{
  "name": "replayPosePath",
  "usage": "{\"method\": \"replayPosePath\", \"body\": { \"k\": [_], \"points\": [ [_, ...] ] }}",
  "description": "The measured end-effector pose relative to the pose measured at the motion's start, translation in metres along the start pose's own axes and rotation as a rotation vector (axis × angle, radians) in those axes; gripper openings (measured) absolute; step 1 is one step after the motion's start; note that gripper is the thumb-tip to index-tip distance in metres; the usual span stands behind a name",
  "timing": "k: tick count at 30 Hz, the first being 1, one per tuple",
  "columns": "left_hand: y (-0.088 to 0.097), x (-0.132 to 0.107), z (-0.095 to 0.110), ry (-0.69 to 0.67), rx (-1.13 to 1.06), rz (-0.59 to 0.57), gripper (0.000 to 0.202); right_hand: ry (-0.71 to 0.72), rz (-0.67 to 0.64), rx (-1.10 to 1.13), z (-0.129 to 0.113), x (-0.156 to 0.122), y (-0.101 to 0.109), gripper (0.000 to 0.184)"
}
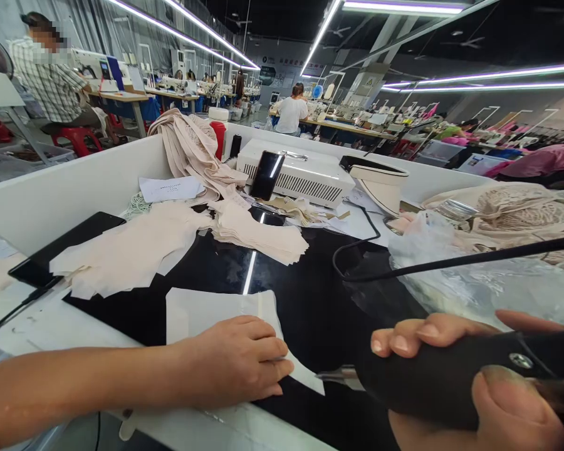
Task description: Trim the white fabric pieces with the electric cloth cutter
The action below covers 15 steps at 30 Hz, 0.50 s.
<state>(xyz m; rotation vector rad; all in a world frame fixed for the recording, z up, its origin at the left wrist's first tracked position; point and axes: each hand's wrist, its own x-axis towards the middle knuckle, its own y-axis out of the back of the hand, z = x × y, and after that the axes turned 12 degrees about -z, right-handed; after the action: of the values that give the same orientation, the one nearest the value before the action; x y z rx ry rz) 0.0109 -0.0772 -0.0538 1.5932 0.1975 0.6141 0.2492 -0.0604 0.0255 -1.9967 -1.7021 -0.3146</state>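
A white cut panel [207,313], fabric or paper, lies flat on the glossy black plate [319,294] in front of me. My left hand [249,360] presses on it with bent fingers close together, hiding its lower middle. From the right, my right hand [512,382] grips a black corded hand tool [432,376]. The tool's pointed metal tip [341,376] meets the panel's right corner, at or just over the edge. Its exact kind I cannot make out.
Stacked beige cut pieces [136,247] and a second stack [263,235] lie behind the panel. A phone [266,175] leans against a white vented box [296,172]. The tool's black cable [451,263] arches over a clear plastic bag [489,288]. Low white walls [75,169] surround the table.
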Motion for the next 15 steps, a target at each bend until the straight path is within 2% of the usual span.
{"method": "replayPosePath", "body": {
  "k": [3,8,15],
  "points": [
    [0.001,0.001,0.000,0.000,-0.004,0.020,0.026,-0.034,0.067,0.042,0.000,0.002,-0.010,0.062],
    [0.006,0.003,0.002,0.001,0.001,0.008,0.026,0.013,0.012,0.034,0.007,0.002,-0.024,0.058],
    [0.004,0.002,0.002,0.001,-0.010,0.030,0.025,-0.035,-0.079,0.018,-0.004,0.005,-0.019,0.055]
  ]
}}
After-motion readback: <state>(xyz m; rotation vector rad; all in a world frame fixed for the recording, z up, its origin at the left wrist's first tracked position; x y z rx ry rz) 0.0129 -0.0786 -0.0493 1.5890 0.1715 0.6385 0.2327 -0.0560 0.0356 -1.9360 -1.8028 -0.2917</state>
